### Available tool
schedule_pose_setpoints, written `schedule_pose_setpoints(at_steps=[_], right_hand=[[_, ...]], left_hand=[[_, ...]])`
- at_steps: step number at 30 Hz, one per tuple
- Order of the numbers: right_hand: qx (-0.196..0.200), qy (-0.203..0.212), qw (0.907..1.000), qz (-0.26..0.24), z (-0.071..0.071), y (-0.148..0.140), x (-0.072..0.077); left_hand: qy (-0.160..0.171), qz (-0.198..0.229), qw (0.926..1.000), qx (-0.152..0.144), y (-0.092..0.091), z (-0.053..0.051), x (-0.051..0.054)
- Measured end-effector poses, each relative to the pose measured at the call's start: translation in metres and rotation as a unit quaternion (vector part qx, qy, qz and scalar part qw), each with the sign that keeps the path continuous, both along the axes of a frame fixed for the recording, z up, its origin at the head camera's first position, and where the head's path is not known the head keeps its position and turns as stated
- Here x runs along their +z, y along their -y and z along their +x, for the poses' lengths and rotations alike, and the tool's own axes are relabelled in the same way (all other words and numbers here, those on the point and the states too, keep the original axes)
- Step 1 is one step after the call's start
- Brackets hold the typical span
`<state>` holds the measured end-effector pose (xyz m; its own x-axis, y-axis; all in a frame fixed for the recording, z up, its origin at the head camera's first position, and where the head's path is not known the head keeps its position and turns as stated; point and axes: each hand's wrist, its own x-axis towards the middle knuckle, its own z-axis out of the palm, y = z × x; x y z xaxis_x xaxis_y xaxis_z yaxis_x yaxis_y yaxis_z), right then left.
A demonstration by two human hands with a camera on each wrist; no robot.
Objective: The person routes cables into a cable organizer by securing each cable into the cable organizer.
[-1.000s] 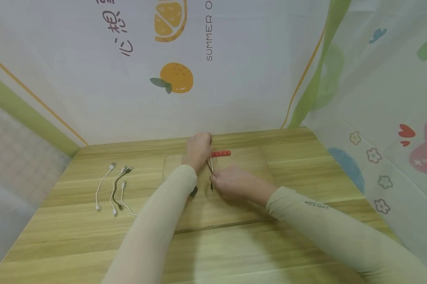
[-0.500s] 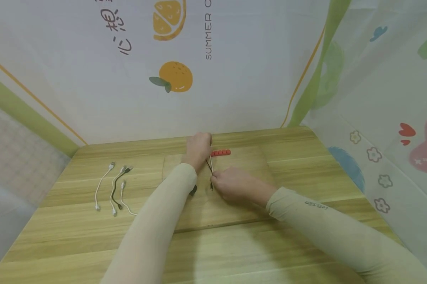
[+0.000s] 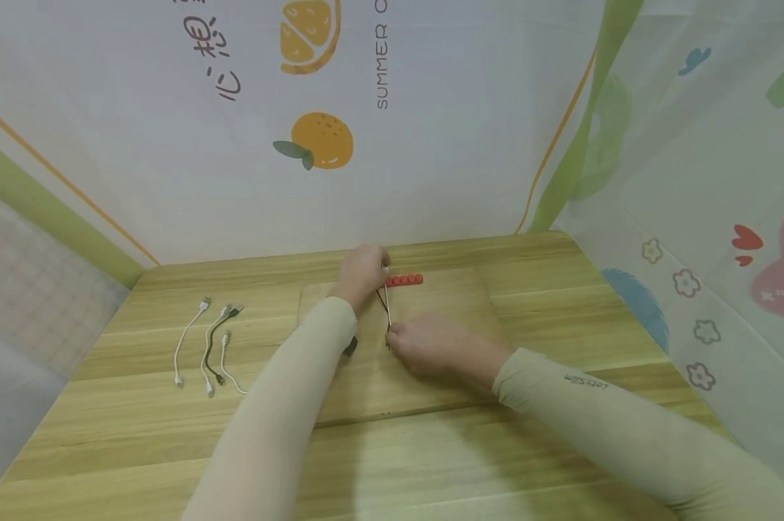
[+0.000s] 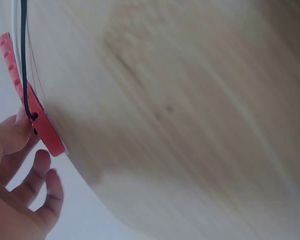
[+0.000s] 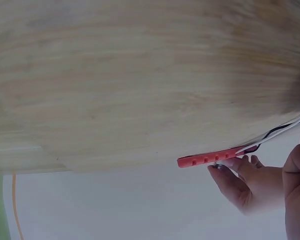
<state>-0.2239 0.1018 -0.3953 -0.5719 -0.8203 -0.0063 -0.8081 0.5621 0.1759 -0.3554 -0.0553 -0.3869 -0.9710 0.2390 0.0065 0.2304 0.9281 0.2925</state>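
Note:
A red cable clip strip [image 3: 405, 279] with a row of notches lies at the far part of a wooden board [image 3: 453, 391]. My left hand [image 3: 360, 275] is at its left end, pinching the far end of a white charging cable [image 3: 388, 307]; a bit of the metal plug shows between the fingers. Beside it runs a black cable [image 4: 24, 60], entering a hole of the strip in the left wrist view. My right hand [image 3: 427, 344] pinches the white cable's near end, low over the board. The black cable's near tip pokes out by those fingers.
Left of the board, several short cables lie on the wooden table [image 3: 137, 434]: a white cable [image 3: 188, 344], a black cable [image 3: 212, 352] and others. A dark object [image 3: 350, 347] is partly hidden by my left forearm. Printed cloth [image 3: 431, 145] hangs behind.
My right hand has shifted slightly toward me, and the white cable between the hands looks straighter. My left hand has tilted a little, so the plug now shows at its fingertips.

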Motion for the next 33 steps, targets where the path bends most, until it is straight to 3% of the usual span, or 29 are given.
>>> schedule_pose_setpoints(at_steps=[9,19,25,33], right_hand=[[-0.008,0.005,0.9999,0.004,0.001,0.003,0.001],[0.007,-0.022,0.9997,-0.005,0.003,0.003,-0.001],[0.028,-0.051,0.9983,0.002,0.003,0.004,-0.001],[0.018,-0.071,0.9963,-0.045,0.003,0.003,-0.004]], left_hand=[[0.054,0.008,0.9984,-0.017,0.007,-0.001,-0.001],[0.049,0.003,0.9975,-0.05,0.015,0.007,0.001],[0.075,0.016,0.995,-0.064,0.027,0.013,0.007],[0.088,-0.033,0.9869,-0.131,0.031,0.017,0.02]])
